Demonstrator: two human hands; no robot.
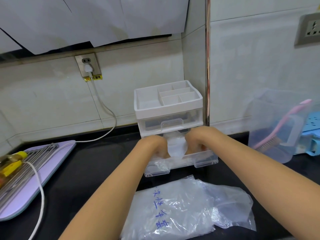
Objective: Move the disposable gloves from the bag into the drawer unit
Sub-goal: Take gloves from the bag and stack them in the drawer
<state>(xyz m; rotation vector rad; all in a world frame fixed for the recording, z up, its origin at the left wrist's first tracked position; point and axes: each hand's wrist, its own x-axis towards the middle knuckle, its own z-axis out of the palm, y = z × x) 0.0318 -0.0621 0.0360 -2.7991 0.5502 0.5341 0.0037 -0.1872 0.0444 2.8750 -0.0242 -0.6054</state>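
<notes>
gloves (175, 148) in drawer (206, 159), bag (181, 210) before drawer

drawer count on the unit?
2. Upper drawer is closed, beneath the divided top tray. Lower drawer is pulled out, left hand and right hand inside it on the gloves. None seem hidden.

Two hands, the left hand (153, 144) and the right hand (196, 138), meet at 12 o'clock on one stack of disposable gloves (176, 147), too bunched to count. One drawer unit (168, 109) has two drawers and six top compartments. One printed bag (181, 208) lies at 6 o'clock. There are two wall sockets: the plugged socket (88, 64) at 10 o'clock and the grey socket (310, 29) at 2 o'clock.
</notes>
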